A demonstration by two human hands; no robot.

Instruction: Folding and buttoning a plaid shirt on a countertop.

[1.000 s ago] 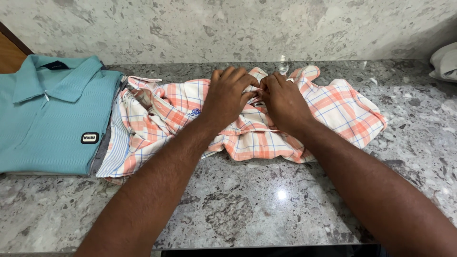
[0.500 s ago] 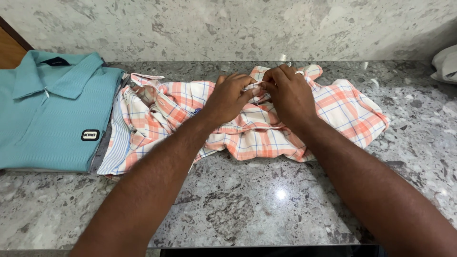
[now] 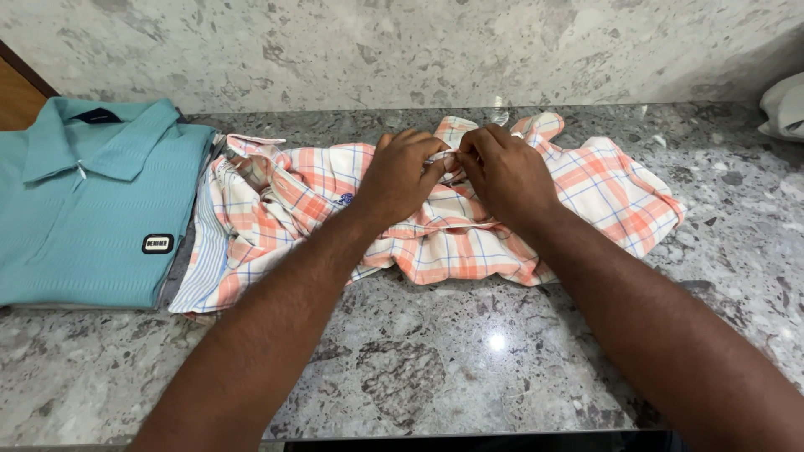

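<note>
Orange-and-white plaid with thin blue lines marks the checked shirt [image 3: 578,188], which lies rumpled across the middle of the grey speckled stone countertop [image 3: 435,351], close to the pale stone backsplash [image 3: 402,50]; both hands meet over its centre. The left hand [image 3: 400,176] is curled, fingers bent down, with thumb and fingertips pinching a narrow strip of the shirt's fabric; the right hand [image 3: 502,172] is likewise curled and pinches the same strip just beside it, the two sets of fingertips nearly touching. Both forearms run from the near edge of the counter up to the shirt.

To the left, a folded teal polo shirt [image 3: 92,209] with a zip collar and a small dark patch lies flat; the plaid shirt's left edge rests just beside it, over a striped fabric [image 3: 203,268] beneath. At the far right edge, a white cloth item [image 3: 785,105] shows only in part; no containers show on the counter.
</note>
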